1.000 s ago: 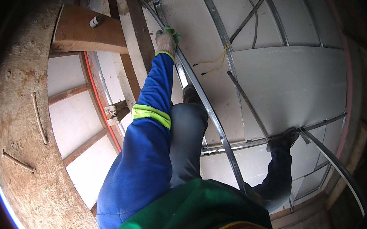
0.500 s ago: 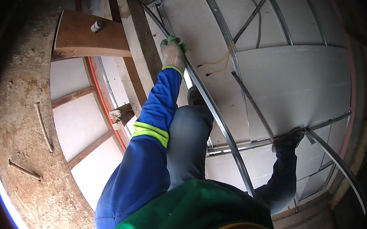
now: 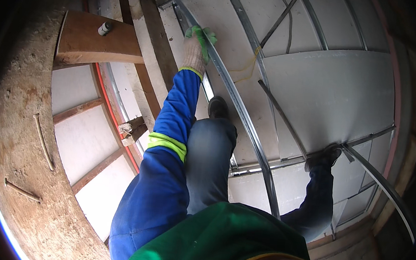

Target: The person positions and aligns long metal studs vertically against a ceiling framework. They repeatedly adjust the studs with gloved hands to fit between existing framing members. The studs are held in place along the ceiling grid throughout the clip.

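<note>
My left hand (image 3: pixel 197 48), in a white glove with a green palm, reaches out at the end of a blue sleeve with a yellow-green band. Its fingers are wrapped around a long grey metal channel (image 3: pixel 247 128) that runs diagonally across pale boards (image 3: pixel 333 96). My legs in dark trousers stretch below the arm. One dark boot (image 3: pixel 218 106) rests beside the channel, and the other boot (image 3: pixel 324 157) stands on a crossing metal rail. My right hand is out of sight.
A wooden block (image 3: pixel 97 40) with a small white-and-black cylinder (image 3: pixel 104 28) on it juts out at upper left. Rough chipboard (image 3: pixel 24 164) with bent nails fills the left edge. Timber battens, a red strip and more metal rails cross the panels.
My left hand has stayed on the metal channel and shifted slightly along it to the right. The view has swayed a little; both boots hold their places.
</note>
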A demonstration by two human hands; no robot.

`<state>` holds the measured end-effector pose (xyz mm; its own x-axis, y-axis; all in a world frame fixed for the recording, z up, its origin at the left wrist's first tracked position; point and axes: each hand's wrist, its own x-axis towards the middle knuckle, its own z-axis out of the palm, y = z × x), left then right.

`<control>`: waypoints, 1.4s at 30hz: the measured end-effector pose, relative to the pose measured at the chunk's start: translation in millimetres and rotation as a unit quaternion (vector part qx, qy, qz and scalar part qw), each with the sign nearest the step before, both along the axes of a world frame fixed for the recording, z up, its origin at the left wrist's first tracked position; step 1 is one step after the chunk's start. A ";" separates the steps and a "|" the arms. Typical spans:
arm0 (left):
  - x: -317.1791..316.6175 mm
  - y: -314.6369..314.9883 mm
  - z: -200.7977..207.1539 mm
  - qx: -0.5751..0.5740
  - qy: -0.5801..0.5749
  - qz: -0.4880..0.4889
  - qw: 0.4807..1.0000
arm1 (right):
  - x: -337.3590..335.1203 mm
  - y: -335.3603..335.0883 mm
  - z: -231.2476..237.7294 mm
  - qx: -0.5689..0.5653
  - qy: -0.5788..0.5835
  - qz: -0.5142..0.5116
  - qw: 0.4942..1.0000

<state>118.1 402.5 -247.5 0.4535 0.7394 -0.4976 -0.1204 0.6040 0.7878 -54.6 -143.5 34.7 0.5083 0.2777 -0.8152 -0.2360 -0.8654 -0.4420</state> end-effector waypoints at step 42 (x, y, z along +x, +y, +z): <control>53.5 56.0 -30.2 0.053 0.083 0.040 0.994 | 30.0 -14.7 19.2 -0.021 -0.203 0.067 0.977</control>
<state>171.6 458.5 -277.7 0.3081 0.8221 -0.4789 -0.0276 0.5109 0.8592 -24.6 -158.2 53.9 0.7540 0.3340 -0.5657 0.0673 -0.8958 -0.4393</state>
